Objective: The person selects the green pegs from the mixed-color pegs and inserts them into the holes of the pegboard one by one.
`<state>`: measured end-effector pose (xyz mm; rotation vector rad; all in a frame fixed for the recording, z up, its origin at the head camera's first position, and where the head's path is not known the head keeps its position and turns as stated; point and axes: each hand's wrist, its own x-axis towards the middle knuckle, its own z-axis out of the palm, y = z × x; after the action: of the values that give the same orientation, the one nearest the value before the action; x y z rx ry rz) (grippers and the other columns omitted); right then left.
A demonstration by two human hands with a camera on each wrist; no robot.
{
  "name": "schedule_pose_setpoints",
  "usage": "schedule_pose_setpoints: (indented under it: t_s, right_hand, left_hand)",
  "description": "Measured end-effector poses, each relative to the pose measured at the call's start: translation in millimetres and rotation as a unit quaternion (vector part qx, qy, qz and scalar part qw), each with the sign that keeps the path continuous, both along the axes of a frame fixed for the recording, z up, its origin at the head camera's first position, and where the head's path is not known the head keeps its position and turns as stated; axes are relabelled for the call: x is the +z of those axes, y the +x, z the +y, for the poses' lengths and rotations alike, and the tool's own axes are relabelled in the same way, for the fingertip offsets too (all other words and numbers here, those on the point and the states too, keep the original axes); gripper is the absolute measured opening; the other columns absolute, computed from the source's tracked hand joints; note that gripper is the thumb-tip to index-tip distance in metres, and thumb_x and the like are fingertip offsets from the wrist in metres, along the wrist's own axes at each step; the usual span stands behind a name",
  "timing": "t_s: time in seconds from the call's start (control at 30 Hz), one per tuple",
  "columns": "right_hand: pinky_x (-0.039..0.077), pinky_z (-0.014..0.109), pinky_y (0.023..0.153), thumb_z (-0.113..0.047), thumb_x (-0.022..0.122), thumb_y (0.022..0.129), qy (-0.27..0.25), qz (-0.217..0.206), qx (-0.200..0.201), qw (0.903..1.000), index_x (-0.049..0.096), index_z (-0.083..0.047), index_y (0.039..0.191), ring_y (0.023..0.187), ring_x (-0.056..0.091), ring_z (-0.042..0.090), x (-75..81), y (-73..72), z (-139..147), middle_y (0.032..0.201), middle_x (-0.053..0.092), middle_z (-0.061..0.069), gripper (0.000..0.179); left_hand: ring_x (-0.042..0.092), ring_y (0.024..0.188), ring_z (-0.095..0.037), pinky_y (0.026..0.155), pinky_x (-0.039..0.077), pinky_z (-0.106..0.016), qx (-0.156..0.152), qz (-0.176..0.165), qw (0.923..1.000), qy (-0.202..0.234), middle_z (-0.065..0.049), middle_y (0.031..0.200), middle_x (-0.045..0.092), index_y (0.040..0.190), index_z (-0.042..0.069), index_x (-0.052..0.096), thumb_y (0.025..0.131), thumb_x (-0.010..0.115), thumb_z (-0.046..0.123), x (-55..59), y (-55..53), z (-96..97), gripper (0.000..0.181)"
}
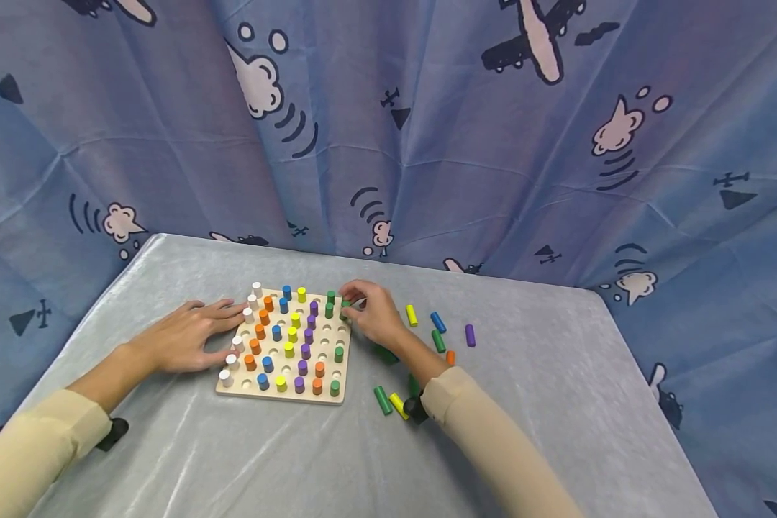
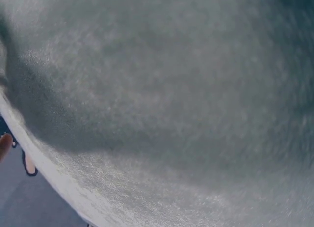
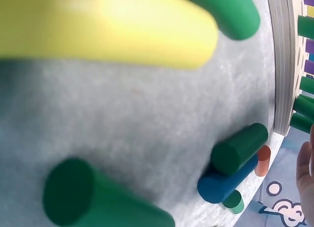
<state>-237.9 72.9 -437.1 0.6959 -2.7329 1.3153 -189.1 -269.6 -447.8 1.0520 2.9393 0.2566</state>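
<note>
A square wooden pegboard point(image 1: 233, 389) stands on the table, filled with upright pegs in rows by colour: white, orange, blue, yellow, purple and green. My left hand point(image 1: 184, 337) lies along the board's left edge, fingers spread, fingertips by the white pegs point(image 1: 249, 316). At the far right corner, my right hand point(image 1: 377, 314) pinches a green peg point(image 1: 345, 309) between thumb and fingers. Beside it, another green peg point(image 1: 329, 311) stands in its hole. In the right wrist view, fingers point(image 3: 305, 178) show at the edge, by the board's corner. Only blurred cloth fills most of the left wrist view.
Loose pegs lie right of the board, around and beneath the right forearm: a purple peg point(image 1: 470, 335), a blue peg point(image 1: 438, 321), a yellow peg point(image 1: 411, 315), a green peg point(image 1: 383, 400) and several others. A grey cloth point(image 1: 557, 403) covers the table; a patterned curtain point(image 1: 427, 194) hangs behind.
</note>
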Motion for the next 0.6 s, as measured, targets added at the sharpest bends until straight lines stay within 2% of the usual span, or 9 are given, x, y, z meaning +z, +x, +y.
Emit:
schedule_pose_setpoints:
  t_s: [0.4, 0.6]
  right_hand:
    - [0.053, 0.035, 0.082, 0.002, 0.074, 0.086, 0.012, -0.025, 0.002, 0.9996, 0.069, 0.001, 0.110, 0.094, 0.066, 0.021, 3.6, -0.8, 4, 0.100, 0.070, 0.011, 0.025]
    - [0.052, 0.037, 0.082, 0.002, 0.071, 0.088, 0.019, -0.038, -0.006, 0.9991, 0.069, 0.000, 0.113, 0.093, 0.066, 0.020, 11.2, -0.5, 20, 0.102, 0.070, 0.013, 0.025]
  left_hand:
    - [0.042, 0.139, -0.038, 0.101, 0.038, -0.060, -0.002, 0.001, 1.0000, 0.003, -0.007, 0.153, 0.045, 0.142, 0.007, 0.055, 0.095, 0.060, 0.044, -1.6, -2.0, -0.7, 0.061]
    - [0.042, 0.139, -0.038, 0.101, 0.038, -0.061, -0.001, 0.001, 1.0000, 0.003, -0.007, 0.154, 0.044, 0.143, 0.006, 0.055, 0.095, 0.060, 0.045, -1.0, -0.4, -1.2, 0.061]
